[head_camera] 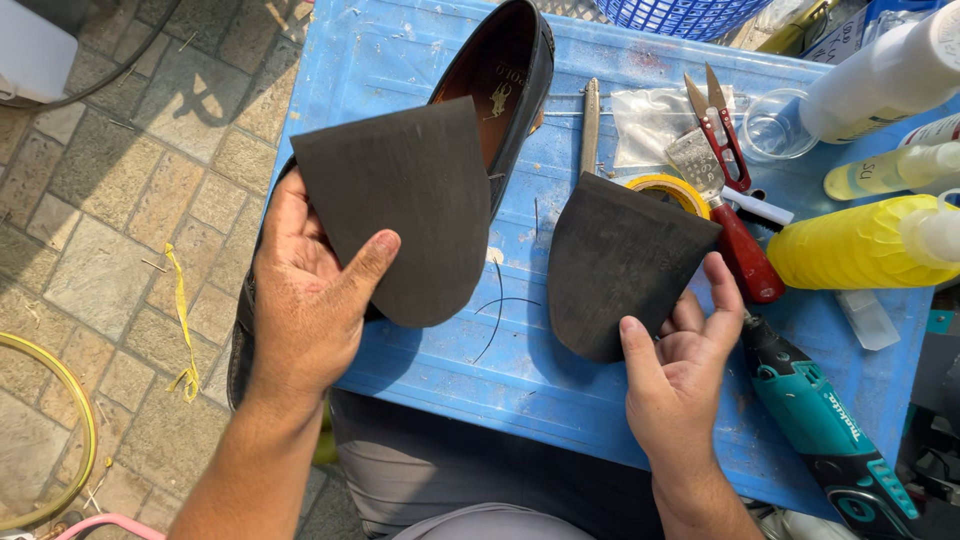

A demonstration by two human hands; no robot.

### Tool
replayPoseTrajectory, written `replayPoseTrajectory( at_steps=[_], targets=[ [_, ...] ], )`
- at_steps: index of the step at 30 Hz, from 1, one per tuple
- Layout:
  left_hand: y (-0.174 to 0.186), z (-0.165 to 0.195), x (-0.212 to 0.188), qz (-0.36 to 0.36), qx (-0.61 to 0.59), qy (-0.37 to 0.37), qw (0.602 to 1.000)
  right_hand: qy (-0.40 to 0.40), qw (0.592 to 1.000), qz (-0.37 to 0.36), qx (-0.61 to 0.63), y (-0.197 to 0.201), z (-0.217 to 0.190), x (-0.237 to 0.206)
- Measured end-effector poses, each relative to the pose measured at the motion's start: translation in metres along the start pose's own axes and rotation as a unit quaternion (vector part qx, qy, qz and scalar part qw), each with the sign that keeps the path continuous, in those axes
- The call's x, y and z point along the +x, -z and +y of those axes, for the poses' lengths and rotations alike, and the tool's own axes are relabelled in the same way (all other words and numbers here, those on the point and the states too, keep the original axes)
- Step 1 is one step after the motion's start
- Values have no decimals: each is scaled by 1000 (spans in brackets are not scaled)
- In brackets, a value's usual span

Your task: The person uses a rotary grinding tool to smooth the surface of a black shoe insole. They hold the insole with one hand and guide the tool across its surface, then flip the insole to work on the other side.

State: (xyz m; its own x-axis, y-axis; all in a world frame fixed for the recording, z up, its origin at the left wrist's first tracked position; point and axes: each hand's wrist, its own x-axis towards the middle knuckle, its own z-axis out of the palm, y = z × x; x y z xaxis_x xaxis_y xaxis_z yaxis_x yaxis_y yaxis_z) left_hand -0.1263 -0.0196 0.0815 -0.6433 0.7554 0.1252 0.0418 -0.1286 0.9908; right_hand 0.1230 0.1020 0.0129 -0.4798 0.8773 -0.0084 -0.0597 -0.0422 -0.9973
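Two sole pieces (405, 205) (615, 262) gripped in fingers — shoe (505, 85), bottles (860, 250), scraper (735, 235) crowd behind.

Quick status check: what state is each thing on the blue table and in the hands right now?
left hand: holds left sole piece, thumb on top
left sole piece: held flat over the shoe
right hand: grips right sole piece
right sole piece: held, lifted
shoe: lying, opening up
snips: blades open
yellow bottle: lying on its side

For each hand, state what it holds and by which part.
Left hand: a dark sole piece, thumb pressed on its lower left edge. Right hand: a second dark sole piece, pinched at its lower right edge.
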Motion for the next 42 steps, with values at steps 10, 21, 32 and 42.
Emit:
replayPoseTrajectory(
  at_steps=[10,21,32,42],
  targets=[
    [53,9,154,36,104,56,992,170,892,16,-419,-10,-21,-4],
    [56,-31,178,-83,628,-116,765,4,733,17,-680,96,-70,-43],
    [15,57,6,-138,480,-160,851,-311,776,-75,-543,144,-59,-36],
    [-103,-26,-115,-367,-18,128,921,-265,941,-154,142,107,-26,-23]
  ],
)
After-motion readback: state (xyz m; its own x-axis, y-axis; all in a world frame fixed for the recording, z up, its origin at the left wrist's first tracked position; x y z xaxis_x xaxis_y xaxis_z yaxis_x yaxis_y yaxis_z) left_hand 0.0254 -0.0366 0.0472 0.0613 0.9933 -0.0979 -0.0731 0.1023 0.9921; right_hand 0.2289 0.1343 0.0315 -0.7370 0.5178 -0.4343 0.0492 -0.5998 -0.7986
